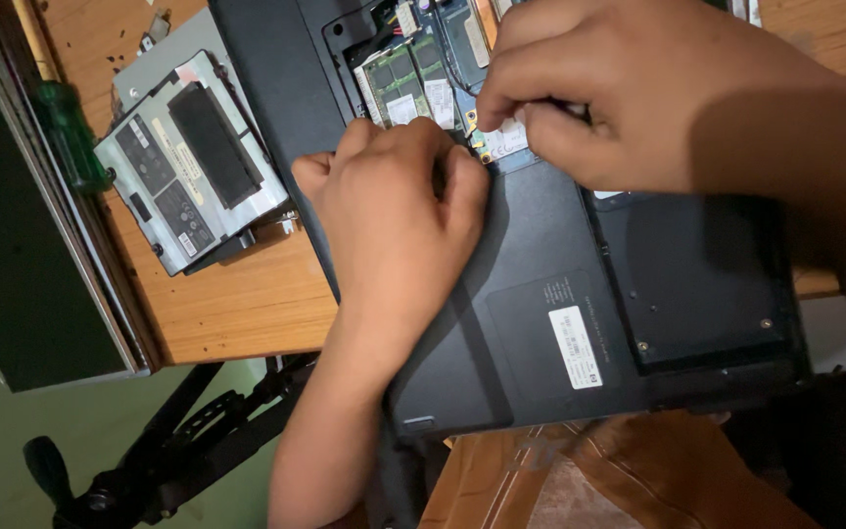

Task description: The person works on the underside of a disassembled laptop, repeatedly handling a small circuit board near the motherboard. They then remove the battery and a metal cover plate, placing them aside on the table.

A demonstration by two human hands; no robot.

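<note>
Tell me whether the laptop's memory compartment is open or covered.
Open. The laptop lies underside up with the cover off, so green memory modules show; both the left hand and right hand work at its edge.

- a white rectangular label [576,347] sits on the underside of the black laptop [501,323], toward its near edge, set at a slight tilt; it is upright in shape with dark print
- a white sticker [440,102] lies on the green memory module [396,80] in the open bay at the top; a smaller white sticker [401,109] lies just beside it on the same module
- a small white label [507,139] sits on the little card just below the right hand [599,93]; partly hidden by the fingers
- black and white labels [184,208] cover the silver drive [188,162] lying on the wooden table, left of the laptop; one wide black strip [212,132] runs along its upper part
- no packages, signs or lit screens show
</note>
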